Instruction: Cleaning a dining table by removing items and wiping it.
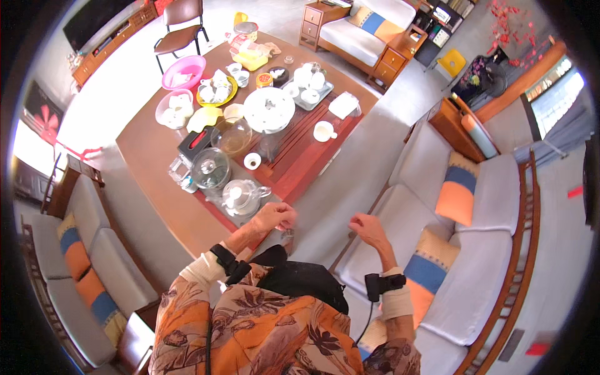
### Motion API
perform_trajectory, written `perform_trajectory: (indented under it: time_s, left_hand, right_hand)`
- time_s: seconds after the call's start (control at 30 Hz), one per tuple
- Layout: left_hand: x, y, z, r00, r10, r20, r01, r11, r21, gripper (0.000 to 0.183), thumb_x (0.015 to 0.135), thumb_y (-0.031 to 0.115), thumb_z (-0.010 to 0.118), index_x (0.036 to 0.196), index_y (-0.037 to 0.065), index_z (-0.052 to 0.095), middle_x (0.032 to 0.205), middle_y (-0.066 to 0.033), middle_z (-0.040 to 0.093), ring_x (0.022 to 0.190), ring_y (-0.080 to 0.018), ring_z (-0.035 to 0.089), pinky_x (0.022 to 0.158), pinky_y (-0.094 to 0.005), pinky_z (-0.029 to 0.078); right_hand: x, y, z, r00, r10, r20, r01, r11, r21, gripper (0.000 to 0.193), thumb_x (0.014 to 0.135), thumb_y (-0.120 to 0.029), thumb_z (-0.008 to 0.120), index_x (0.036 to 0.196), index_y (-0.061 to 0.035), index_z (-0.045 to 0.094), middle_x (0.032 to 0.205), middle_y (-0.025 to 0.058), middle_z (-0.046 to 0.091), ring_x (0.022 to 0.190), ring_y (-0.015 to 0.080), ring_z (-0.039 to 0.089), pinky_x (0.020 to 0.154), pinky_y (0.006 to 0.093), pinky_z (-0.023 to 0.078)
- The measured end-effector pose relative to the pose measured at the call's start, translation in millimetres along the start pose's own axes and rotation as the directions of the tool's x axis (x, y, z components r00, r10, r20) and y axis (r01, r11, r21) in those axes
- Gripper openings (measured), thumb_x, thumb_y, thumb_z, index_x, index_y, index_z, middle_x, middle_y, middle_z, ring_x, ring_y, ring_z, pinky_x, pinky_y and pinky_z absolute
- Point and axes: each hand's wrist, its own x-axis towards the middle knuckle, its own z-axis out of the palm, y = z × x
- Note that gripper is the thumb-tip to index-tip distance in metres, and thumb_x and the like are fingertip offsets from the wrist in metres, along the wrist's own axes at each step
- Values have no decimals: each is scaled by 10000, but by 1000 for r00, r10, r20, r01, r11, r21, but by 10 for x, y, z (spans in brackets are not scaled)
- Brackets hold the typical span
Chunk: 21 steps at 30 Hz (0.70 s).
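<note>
My left hand [275,217], its fingers curled in with nothing showing in them, is above the table's near edge. Just beyond it sits a clear glass teapot [242,197] with a rounded body, its spout close to my knuckles. My right hand [369,229] hangs in the air between the table and the grey sofa, loosely closed, and no object shows in it. Past the teapot are a clear glass pot with a lid [210,168] and a small white cup [252,161]. A white mug [324,131] stands on the slatted red tea tray [299,161].
The brown table [142,136] also bears a white round dish [269,110], pink basins [184,72], a yellow plate of cups [217,89] and a tray of white teaware [310,87]. Cushioned sofas [375,240] flank it. A brown chair [180,35] stands beyond.
</note>
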Motion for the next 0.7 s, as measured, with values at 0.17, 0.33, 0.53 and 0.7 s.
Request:
perform_trajectory:
  time_s: [0.17,0.33,0.53,0.7]
  left_hand:
    - [774,504,-33,1000,15,7,-15,1000,13,195,849,206,577,895,18,600,750,-32,587,645,-95,546,584,-224,466]
    - [1417,1091,54,991,129,32,-130,990,47,178,841,187,582,885,16,606,755,-26,596,644,-89,549,578,-215,453]
    - [1991,1405,-177,996,31,-88,-38,997,-74,183,865,175,555,936,11,593,783,-30,603,656,-86,563,585,-210,460]
    - [2614,1526,-336,955,-32,-294,-14,988,-154,185,874,171,539,944,7,588,808,-39,606,685,-93,569,609,-219,473]
  right_hand:
    - [606,117,-326,999,15,37,-18,997,74,229,761,-237,587,854,-28,607,762,167,613,714,298,594,654,363,457]
    - [1168,700,-830,995,-48,82,47,999,9,166,748,-162,621,819,-13,605,641,81,575,608,142,550,564,288,448]
    - [2463,1138,-1481,996,80,35,-86,976,202,197,757,-189,609,867,-27,631,658,75,619,534,121,571,516,270,461]
    - [3848,1486,-1682,999,47,-24,-43,987,157,188,752,-170,597,875,-31,631,722,107,639,639,195,613,599,314,478]
